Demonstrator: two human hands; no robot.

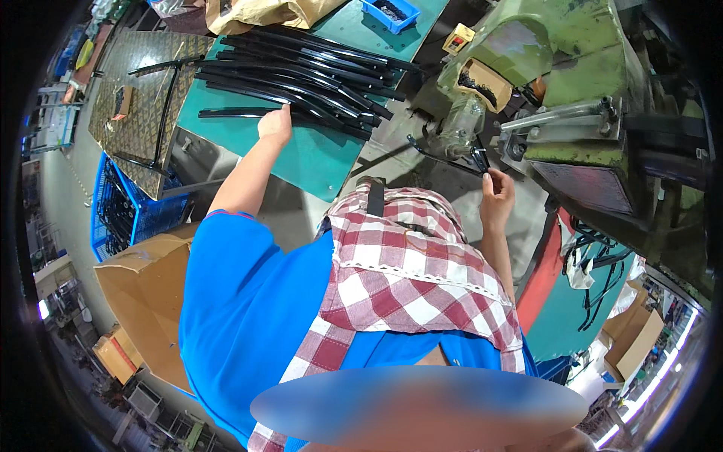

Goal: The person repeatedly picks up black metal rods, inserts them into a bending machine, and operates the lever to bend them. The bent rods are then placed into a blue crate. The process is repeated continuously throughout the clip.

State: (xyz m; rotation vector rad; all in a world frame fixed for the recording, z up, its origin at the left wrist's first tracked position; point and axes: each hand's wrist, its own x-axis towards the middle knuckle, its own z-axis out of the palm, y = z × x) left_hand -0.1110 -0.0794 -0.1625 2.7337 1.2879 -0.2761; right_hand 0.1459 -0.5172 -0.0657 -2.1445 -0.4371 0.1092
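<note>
- We are resting our left hand (276,128) on the near tube (230,113), its fingers curling over it and mostly hidden; we cannot tell whether it is gripping.
- We are pinching the right end of a bent black bar (440,158) between the thumb and fingertips of our right hand (498,197), just beside the metal fixture (462,120) of the green machine (584,45).
- The near tube is lying along the close side of a pile of glossy black tubes (301,71), and all of them are lying on the green table (312,162) in front of us.
- A small cardboard box (491,73) of dark parts is sitting at the machine, and a blue tray (398,26) is standing near the table's far edge.
- To our left, a black frame (167,113) is lying on a patterned board (135,60), with a blue crate (141,209) and a large cardboard box (147,301) standing nearer to us.
</note>
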